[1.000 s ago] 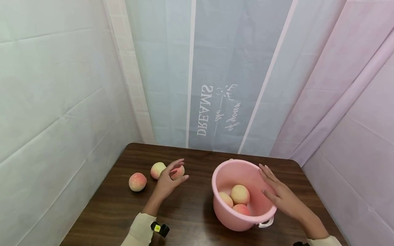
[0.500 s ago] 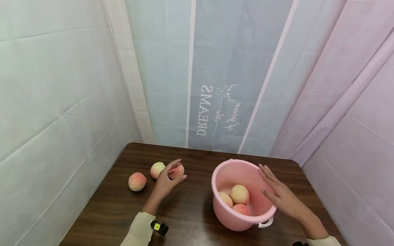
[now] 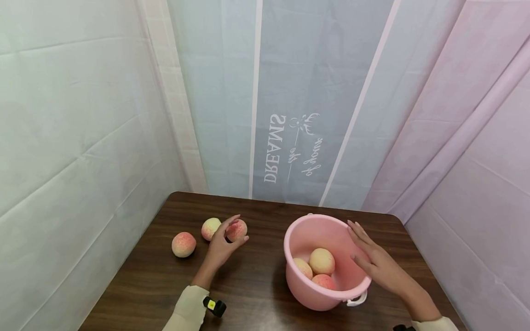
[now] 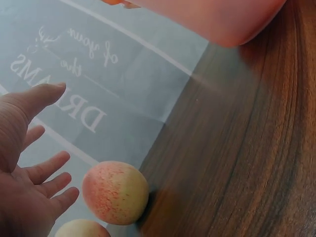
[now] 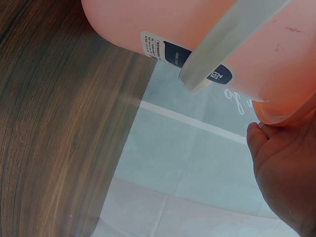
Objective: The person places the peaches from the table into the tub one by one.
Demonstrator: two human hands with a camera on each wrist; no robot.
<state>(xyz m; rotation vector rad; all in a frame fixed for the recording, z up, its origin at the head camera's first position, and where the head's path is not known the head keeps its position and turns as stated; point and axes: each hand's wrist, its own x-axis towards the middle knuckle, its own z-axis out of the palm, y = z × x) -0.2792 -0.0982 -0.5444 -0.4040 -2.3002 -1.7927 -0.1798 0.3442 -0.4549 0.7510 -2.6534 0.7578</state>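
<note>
A pink bucket (image 3: 299, 288) stands on the counter (image 3: 265, 276), three peaches (image 3: 322, 261) inside it. Well to the bucket's left, the left hand (image 3: 219, 247) is wide, thumb and fingers spread, holding nothing, beside the nearest loose peach (image 3: 238, 230); two other peaches (image 3: 184, 244) lie farther left of the bucket. The right hand (image 3: 378, 263) rests straight-fingered on the bucket's right rim, thumb toward the inside.

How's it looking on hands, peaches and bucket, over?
Left hand open by a peach, not gripping it. Right hand touching bucket. Three peaches inside, three on table. Second loose peach close by, might crowd the grasp.
</note>
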